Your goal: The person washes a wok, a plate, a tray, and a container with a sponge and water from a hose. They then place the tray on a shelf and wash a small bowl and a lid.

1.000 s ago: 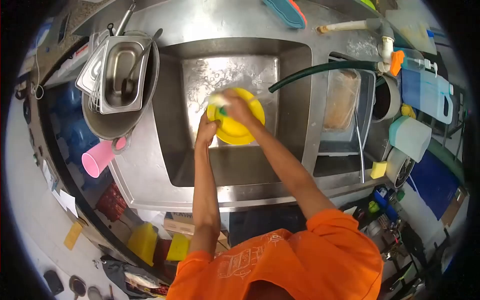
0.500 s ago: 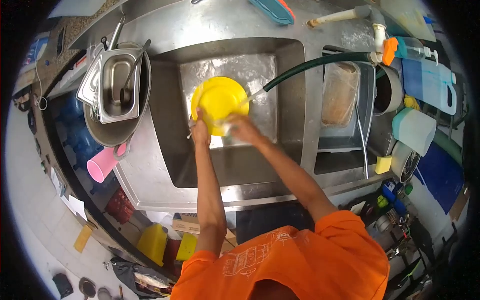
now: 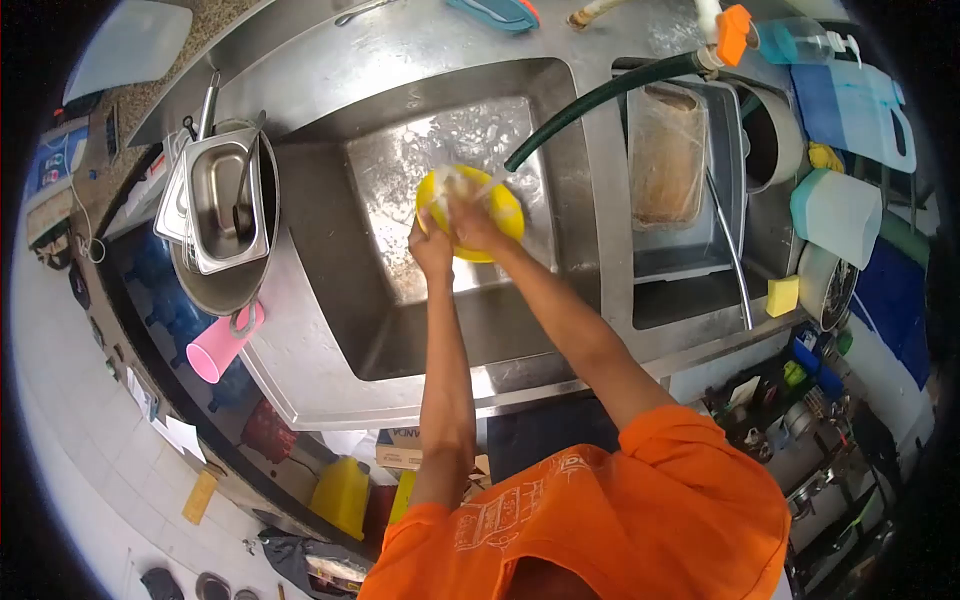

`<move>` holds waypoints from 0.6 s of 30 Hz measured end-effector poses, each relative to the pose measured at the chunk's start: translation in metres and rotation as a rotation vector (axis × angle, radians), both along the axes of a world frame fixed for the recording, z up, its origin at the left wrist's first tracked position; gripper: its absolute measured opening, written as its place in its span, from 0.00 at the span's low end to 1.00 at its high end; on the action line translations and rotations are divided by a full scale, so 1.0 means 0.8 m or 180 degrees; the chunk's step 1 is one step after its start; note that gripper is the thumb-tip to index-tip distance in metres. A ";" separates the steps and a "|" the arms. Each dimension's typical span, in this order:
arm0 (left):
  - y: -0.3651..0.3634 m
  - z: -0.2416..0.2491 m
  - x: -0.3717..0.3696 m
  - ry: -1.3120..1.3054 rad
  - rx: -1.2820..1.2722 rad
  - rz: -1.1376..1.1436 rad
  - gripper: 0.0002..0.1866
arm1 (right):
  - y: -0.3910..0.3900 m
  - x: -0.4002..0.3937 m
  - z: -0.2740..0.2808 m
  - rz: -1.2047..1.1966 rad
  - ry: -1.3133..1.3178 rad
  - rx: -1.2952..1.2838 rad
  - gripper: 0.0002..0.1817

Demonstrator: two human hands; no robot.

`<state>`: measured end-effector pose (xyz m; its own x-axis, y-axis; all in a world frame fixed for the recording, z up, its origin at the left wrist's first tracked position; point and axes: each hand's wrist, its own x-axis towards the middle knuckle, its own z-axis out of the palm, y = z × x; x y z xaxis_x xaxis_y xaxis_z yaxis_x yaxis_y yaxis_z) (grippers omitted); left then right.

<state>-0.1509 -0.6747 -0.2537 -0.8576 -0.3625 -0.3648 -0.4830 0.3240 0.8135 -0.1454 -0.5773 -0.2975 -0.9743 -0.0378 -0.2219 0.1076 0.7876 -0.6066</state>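
A yellow plate (image 3: 508,222) is held tilted above the bottom of the steel sink (image 3: 320,230). My left hand (image 3: 432,250) grips its near-left rim, thumb on top. Across the plate's face lies my right hand (image 3: 470,222), its fingers blurred by motion and splashing water. Whether it holds anything is hidden. From the end of a dark green hose (image 3: 600,97), water (image 3: 492,187) runs onto the plate right beside my right hand.
Left of the sink, a large pot (image 3: 225,295) carries steel pans (image 3: 228,205) and utensils. A pink cup (image 3: 225,342) sits below it. On the right are a grey tub (image 3: 690,255) with a plastic container (image 3: 667,155), a yellow sponge (image 3: 783,296) and jugs (image 3: 838,207).
My right hand has moved from the plate's near edge up over its face, into the water. The plate is still in my left hand. The whole view has shifted and turned slightly.
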 end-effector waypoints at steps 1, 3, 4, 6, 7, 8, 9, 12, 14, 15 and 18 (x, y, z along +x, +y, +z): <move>-0.007 -0.008 -0.004 0.0007 0.0006 -0.0004 0.24 | -0.011 0.013 -0.001 0.0374 0.0160 -0.0401 0.30; -0.044 -0.022 -0.019 -0.0232 0.0325 0.0517 0.23 | 0.013 0.039 0.068 0.1036 0.0605 -0.0854 0.18; -0.070 -0.020 -0.019 -0.0192 0.0431 0.0214 0.21 | 0.035 0.055 0.047 0.0518 0.0053 -0.1038 0.16; -0.088 0.003 -0.003 -0.0015 0.0410 0.0232 0.20 | 0.083 0.067 -0.007 -0.0440 -0.0618 -0.0610 0.16; -0.095 0.007 -0.001 0.0177 0.0372 0.0276 0.19 | 0.098 0.059 -0.009 -0.0871 -0.0739 -0.0026 0.17; -0.096 0.007 0.002 0.0186 0.0351 0.0266 0.19 | 0.092 0.057 -0.011 -0.0877 -0.0732 -0.0049 0.17; -0.098 -0.003 0.012 0.0039 0.0279 0.0050 0.19 | 0.081 0.049 0.005 -0.1036 -0.0908 -0.0648 0.17; -0.077 -0.031 0.030 -0.0496 0.0606 -0.0092 0.19 | 0.049 0.008 0.068 -0.1429 -0.1386 -0.2417 0.17; -0.050 -0.051 0.044 -0.0483 0.1164 0.0193 0.20 | 0.029 0.009 0.069 -0.0869 -0.0530 -0.2361 0.17; -0.029 -0.051 0.040 -0.0247 0.1462 0.0394 0.20 | 0.023 0.011 0.058 -0.0205 0.0490 -0.1657 0.18; -0.024 -0.030 0.032 -0.0191 0.1463 0.0683 0.21 | 0.050 0.004 0.098 -0.0907 0.0523 -0.1575 0.18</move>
<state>-0.1253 -0.6942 -0.2780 -0.7542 -0.3186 -0.5741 -0.5495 -0.1724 0.8175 -0.1421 -0.5370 -0.2190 -0.9813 0.1699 -0.0901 0.1470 0.3609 -0.9209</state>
